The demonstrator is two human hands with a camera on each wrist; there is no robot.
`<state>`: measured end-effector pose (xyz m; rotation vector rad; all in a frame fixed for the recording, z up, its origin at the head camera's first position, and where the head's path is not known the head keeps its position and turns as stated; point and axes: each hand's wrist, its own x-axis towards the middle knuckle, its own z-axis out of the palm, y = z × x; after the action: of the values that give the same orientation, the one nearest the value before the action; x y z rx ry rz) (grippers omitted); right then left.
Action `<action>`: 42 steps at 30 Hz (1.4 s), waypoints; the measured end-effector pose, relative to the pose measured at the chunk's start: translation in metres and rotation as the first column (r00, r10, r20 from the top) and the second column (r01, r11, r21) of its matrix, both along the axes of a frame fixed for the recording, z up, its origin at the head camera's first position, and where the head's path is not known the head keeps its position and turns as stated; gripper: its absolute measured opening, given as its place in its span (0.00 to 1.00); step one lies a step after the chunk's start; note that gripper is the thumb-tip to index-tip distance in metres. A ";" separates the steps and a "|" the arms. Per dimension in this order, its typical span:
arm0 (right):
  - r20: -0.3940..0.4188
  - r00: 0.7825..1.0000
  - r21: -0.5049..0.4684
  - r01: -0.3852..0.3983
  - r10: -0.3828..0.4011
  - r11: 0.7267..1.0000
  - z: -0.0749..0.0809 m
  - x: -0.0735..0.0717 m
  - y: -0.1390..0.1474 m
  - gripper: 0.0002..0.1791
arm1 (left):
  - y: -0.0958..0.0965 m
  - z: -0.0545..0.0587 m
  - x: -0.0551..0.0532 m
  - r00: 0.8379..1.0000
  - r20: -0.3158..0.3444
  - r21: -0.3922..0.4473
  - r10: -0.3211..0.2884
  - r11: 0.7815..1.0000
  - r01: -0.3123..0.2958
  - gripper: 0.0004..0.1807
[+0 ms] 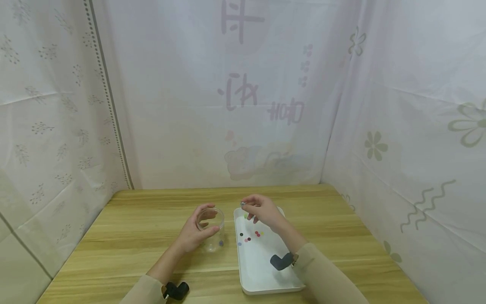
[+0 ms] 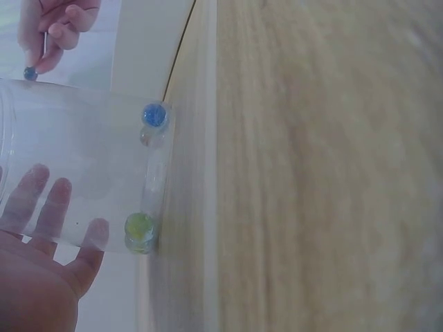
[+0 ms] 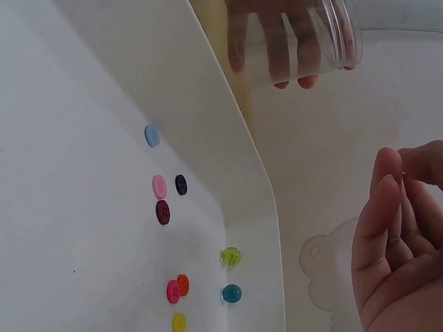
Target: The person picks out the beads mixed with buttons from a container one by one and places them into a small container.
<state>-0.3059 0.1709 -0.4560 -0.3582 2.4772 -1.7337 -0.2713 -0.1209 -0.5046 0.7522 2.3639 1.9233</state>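
Note:
My left hand (image 1: 191, 232) grips a clear plastic jar (image 1: 213, 240), fingers and thumb spread round its side; its open mouth faces up. In the left wrist view, a blue marble (image 2: 154, 115) and a yellow-green marble (image 2: 139, 226) lie at the jar's bottom. Over the far left end of the white tray (image 1: 262, 274), my right hand (image 1: 263, 211) pinches a small bluish marble (image 2: 30, 73) between thumb and fingertips, beside the jar. In the right wrist view the fingers hide that marble. A green marble (image 3: 231, 256) and a teal marble (image 3: 232, 294) sit in the tray.
Several buttons lie in the tray, among them a light blue button (image 3: 152, 135), a pink button (image 3: 159, 186), a black button (image 3: 181, 185) and a yellow button (image 3: 179, 322). The wooden table (image 1: 152, 236) is bounded by printed curtains (image 1: 182, 126).

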 end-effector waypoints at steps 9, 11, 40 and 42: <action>-0.038 0.999 -0.018 -0.020 0.019 1.000 0.008 0.003 -0.001 0.17 | 0.000 0.000 0.000 1.000 -0.003 0.001 -0.008 1.000 0.008 0.38; -0.044 0.999 -0.025 -0.023 0.021 0.999 0.010 0.004 -0.002 0.17 | 0.000 0.000 0.000 1.000 -0.002 0.001 -0.007 1.000 0.007 0.38; -0.083 0.990 -0.083 -0.121 0.114 0.989 0.048 0.021 -0.028 0.16 | 0.000 0.000 0.000 1.000 -0.003 -0.007 0.004 1.000 -0.004 0.37; -0.082 0.989 -0.087 -0.130 0.123 0.988 0.050 0.022 -0.030 0.17 | 0.000 0.000 0.000 1.000 -0.005 -0.007 0.000 1.000 0.000 0.37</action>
<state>-0.2842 0.1409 -0.4057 -0.5877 2.3718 -1.8185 -0.2716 -0.1213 -0.5044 0.7584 2.3723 1.9142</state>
